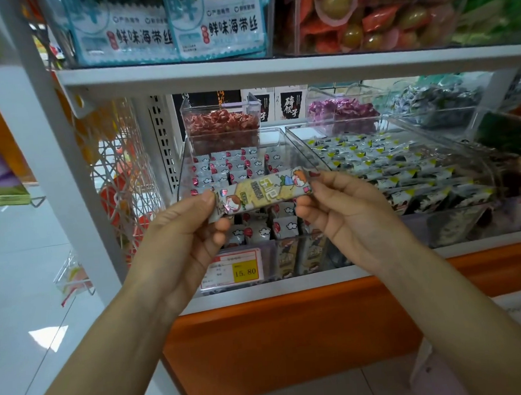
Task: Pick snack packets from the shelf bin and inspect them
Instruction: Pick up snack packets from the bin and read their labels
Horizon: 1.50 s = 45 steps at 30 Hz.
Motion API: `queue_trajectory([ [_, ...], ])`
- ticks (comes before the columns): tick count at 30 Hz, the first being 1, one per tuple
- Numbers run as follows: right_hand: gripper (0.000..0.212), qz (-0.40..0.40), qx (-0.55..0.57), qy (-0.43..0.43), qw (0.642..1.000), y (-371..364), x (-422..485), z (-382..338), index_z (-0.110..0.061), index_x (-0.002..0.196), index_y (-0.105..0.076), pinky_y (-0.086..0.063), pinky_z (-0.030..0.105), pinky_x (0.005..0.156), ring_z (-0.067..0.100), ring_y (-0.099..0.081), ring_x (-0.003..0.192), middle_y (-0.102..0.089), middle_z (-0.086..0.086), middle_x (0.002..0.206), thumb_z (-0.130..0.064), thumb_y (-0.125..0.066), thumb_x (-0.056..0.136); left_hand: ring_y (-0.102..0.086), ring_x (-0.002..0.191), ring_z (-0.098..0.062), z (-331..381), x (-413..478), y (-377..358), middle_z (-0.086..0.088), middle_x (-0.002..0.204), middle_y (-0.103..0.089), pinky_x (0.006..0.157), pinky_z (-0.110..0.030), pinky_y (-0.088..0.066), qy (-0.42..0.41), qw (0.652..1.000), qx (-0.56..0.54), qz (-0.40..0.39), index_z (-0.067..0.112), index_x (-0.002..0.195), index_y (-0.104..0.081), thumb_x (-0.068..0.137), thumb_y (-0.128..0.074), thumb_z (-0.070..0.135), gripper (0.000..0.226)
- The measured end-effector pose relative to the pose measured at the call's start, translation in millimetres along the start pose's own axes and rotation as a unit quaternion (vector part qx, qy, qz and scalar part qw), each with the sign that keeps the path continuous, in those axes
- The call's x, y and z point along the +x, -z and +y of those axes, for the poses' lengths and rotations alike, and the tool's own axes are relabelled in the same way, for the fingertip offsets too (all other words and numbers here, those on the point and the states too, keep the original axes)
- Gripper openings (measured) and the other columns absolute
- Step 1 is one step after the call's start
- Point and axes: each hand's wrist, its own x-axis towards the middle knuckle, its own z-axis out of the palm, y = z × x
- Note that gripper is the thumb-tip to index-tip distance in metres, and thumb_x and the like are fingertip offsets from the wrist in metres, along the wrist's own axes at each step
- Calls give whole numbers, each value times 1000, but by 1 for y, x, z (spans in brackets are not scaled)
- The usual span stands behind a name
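Observation:
A long narrow snack packet [263,192] with cartoon figures and a yellow-green middle is held level in front of the shelf. My left hand [187,233] pinches its left end between thumb and fingers. Its right end is pinched by my right hand [343,213]. Just behind and below it stands a clear shelf bin [275,137] filled with several small white packets [220,169] printed with clouds and red dots. More of the long cartoon packets [300,256] stand at the front of that bin.
A yellow price tag [244,272] reading 15.80 sits on the bin's front. To the right is a clear bin [485,163] of dark seaweed-style packets [405,174]. Small tubs of red [221,124] and purple [344,111] candies stand behind. The upper shelf [275,69] runs overhead.

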Motion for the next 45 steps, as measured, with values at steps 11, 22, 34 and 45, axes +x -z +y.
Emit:
queue_trajectory([
  [11,16,31,-137,100,985,3,0,-1,-7,82,-61,-56,25,60,16,-69,66,-69,1,74,1,-51,91,-64,67,-14,2,2,3,-6,77,-66,60,-19,-54,-52,995,72,-55,10,92,-71,78,-57,20,21],
  [22,15,9,-248,115,962,7,2,10,-21,97,-69,-58,35,70,19,-69,84,-65,8,99,-13,-59,89,-69,81,-9,-3,-5,0,6,92,-71,68,-10,-51,-149,944,289,-55,31,109,-62,84,-62,17,28],
  [34,20,61,-383,195,901,2,-1,7,-21,68,-65,-56,35,64,16,-65,69,-67,-1,68,-17,-62,87,-61,79,-1,-6,-11,-7,13,87,-63,61,-6,-47,-185,892,409,-54,33,96,-64,80,-65,29,16],
  [45,20,-9,-395,203,896,-3,-4,7,-23,74,-68,-44,7,55,-4,-62,64,-66,-20,66,-12,-61,88,-56,48,-3,8,-2,-2,-2,60,-65,46,-12,-46,-171,890,423,-11,14,66,-69,80,-65,33,24],
])
